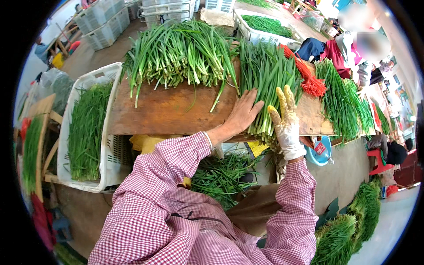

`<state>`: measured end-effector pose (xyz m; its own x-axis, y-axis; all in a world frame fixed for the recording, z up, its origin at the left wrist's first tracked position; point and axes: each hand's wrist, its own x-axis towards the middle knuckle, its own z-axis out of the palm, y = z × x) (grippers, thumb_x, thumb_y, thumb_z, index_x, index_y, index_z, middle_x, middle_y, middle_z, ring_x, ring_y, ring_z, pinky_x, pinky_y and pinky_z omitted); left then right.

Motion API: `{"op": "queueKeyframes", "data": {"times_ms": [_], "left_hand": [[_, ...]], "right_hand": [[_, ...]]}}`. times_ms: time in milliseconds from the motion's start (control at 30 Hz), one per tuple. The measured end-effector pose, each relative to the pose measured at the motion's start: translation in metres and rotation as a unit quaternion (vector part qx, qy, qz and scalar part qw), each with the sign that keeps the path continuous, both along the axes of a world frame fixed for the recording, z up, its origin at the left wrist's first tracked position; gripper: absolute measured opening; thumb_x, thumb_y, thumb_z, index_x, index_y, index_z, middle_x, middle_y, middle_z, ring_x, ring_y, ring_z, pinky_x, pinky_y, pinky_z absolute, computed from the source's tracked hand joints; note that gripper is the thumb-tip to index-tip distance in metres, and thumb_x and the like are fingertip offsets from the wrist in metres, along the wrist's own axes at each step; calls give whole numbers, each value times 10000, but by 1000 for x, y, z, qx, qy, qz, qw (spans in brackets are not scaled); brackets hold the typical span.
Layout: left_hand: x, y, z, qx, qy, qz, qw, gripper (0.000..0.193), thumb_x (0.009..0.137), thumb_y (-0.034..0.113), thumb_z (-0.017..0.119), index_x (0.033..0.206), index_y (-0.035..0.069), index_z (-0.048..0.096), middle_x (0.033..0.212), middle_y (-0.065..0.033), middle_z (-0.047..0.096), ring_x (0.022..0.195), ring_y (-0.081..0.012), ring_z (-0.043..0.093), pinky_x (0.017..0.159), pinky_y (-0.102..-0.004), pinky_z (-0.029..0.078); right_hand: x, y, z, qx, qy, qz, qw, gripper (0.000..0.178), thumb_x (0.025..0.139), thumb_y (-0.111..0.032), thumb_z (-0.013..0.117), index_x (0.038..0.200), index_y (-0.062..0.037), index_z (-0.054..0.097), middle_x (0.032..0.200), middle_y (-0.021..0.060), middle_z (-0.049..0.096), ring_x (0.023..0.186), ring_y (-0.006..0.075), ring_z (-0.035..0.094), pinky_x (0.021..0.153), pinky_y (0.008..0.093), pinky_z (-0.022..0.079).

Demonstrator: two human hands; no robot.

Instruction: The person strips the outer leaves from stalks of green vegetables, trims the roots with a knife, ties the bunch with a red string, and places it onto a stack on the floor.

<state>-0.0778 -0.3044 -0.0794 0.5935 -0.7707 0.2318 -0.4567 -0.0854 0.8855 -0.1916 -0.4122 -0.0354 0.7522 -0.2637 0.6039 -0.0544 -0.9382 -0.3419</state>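
A thick bundle of green garlic chives (260, 66) lies on the wooden table (163, 110), its pale cut ends toward me at the near edge. My left hand (245, 109) is bare and rests along the bundle's left side, fingers stretched out. On the other side, my right hand (286, 126) wears a white glove with yellow-stained fingers. Its fingers point up and are apart, touching or just beside the stems. Neither hand is closed around the bundle. A larger loose pile of chives (181, 53) spreads across the table's far left. Red ties (309, 81) lie right of the bundle.
A white crate (105, 145) of chives stands at left, another crate (240, 27) behind the table. More chives (344, 99) lie at the table's right, near another person's sleeve (346, 48). Below are loose leaves (225, 174), a blue basin (312, 157) and floor bunches (338, 236).
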Motion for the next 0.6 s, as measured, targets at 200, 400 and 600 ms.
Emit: {"op": "queueKeyframes", "data": {"times_ms": [200,400,600], "left_hand": [[30,14,44,241,-273,-61,929,424,911,294,297,1184,-3,430,1216,-159,458,1191,-269,376,1043,-485,161],[129,-5,19,262,-483,-76,832,241,714,226,548,891,63,562,966,-121,551,1051,-252,451,1027,-517,126],[160,19,26,394,-629,-180,645,197,808,242,450,860,111,588,811,-78,585,971,-223,525,1027,-477,193]], "right_hand": [[5,22,40,-74,75,62,993,522,805,-395,534,1257,-157,426,1324,64,384,1235,232,329,1022,389,190],[9,28,19,-101,129,88,983,413,806,-428,512,1115,-158,550,1231,30,492,1206,175,374,1022,411,166],[2,18,17,-40,111,119,986,407,803,-413,528,1108,-145,554,1226,41,494,1198,178,384,1022,413,177]]}}
